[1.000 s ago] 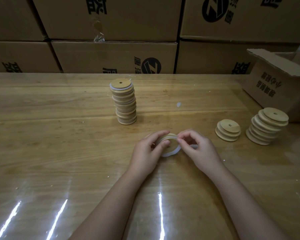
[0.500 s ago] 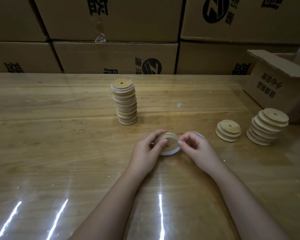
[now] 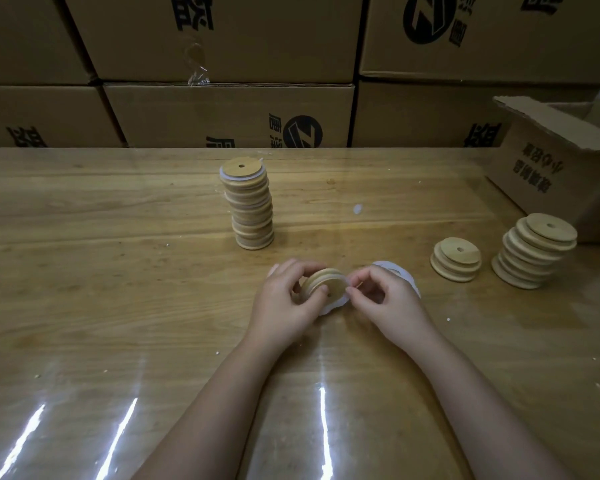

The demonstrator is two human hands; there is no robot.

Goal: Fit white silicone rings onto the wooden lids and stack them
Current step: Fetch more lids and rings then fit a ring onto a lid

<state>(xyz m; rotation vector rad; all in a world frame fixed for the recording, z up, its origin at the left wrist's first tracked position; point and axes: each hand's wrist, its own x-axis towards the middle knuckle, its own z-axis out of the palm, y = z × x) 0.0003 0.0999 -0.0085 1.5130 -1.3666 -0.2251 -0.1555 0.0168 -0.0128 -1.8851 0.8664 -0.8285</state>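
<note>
My left hand grips a round wooden lid, tilted on edge just above the table. A white silicone ring hangs partly around the lid's lower rim. My right hand pinches that ring at the lid's right edge. Behind my right hand lie more white rings flat on the table, partly hidden. A tall stack of ringed lids stands behind my hands. On the right sit a short pile of bare lids and a leaning taller pile of bare lids.
The glossy wooden table carries small white crumbs. An open cardboard box sits at the far right edge. A wall of stacked cartons runs along the table's back.
The lid has been tipped up on edge in my left hand, showing its grooved side. My right hand's fingers have shifted along the ring at the lid's right rim.
</note>
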